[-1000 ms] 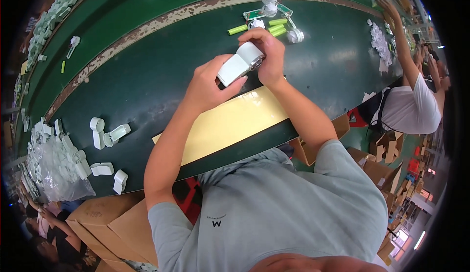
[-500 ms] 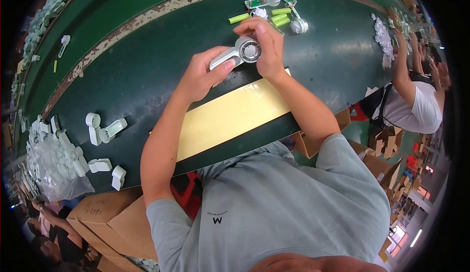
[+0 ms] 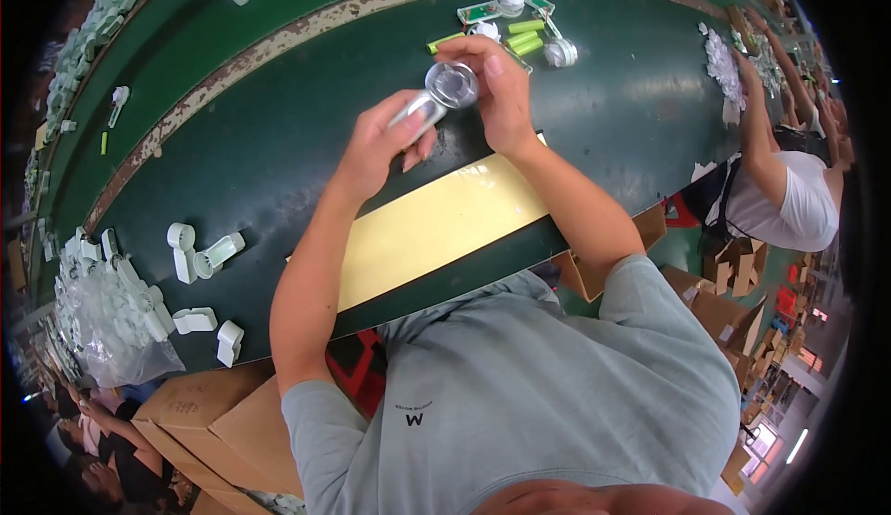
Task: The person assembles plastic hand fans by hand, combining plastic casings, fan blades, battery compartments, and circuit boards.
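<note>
Both my hands hold one small white plastic device above the dark green belt; its round clear lens end faces up. My left hand grips the white handle end from below. My right hand curls over the lens end from the right. Just beyond my right hand lie light green cylinders and round white parts.
A yellow strip lies along the belt's near edge. White plastic housings and a clear bag of parts sit at the left. Another person in a white shirt works at the right. Cardboard boxes stand below.
The white device has been turned so its round lens end faces up, and both hands have shifted with it slightly toward the far side of the belt.
</note>
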Demonstrator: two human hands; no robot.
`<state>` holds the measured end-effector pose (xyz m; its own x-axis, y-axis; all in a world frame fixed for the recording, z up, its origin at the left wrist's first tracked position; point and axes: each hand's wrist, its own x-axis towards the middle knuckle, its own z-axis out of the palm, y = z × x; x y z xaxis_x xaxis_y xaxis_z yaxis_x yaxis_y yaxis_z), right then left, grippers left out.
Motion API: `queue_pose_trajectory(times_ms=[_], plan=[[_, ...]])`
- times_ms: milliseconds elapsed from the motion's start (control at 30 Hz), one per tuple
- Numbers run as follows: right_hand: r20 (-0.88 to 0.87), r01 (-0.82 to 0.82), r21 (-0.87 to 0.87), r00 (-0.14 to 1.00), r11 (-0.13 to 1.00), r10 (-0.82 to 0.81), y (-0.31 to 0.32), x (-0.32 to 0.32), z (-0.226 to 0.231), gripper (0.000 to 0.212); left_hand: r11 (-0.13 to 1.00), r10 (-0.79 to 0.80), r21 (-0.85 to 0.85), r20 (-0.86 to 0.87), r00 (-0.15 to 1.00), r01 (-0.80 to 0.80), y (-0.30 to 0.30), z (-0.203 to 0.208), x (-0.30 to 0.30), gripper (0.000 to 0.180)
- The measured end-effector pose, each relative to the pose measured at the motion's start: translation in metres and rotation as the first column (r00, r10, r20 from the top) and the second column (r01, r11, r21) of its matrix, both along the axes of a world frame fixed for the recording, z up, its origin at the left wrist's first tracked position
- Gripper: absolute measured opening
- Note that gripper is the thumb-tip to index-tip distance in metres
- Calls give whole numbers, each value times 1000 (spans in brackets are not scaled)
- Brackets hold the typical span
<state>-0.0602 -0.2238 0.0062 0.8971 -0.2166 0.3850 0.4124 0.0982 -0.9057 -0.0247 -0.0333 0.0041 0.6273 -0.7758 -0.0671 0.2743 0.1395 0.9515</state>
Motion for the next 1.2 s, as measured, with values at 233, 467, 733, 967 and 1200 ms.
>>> queue_pose_trajectory(times_ms=[233, 467, 733, 967, 1200], plan=[[-289, -495, 129, 810, 860, 509, 12, -16, 17, 60, 980, -18, -201, -158, 987, -14, -5, -2, -10, 68], [133, 225, -764, 972, 605, -194, 12, -2, 47, 21, 660, 748, -85, 161, 643, -746, 18, 2, 24, 64], [104, 110, -972, 994, 209, -41, 31, -10, 26, 29, 578, 811, -129, -23, 585, -806, 32, -15, 46, 45], [165, 167, -951, 986, 259, -27, 36, -19, 31, 27, 801, 594, -212, 161, 788, -560, 16, -15, 35, 36], [243, 252, -936, 968, 247, -67, 40, -2, 23, 31, 842, 535, -223, 221, 816, -491, 12, -14, 28, 28]])
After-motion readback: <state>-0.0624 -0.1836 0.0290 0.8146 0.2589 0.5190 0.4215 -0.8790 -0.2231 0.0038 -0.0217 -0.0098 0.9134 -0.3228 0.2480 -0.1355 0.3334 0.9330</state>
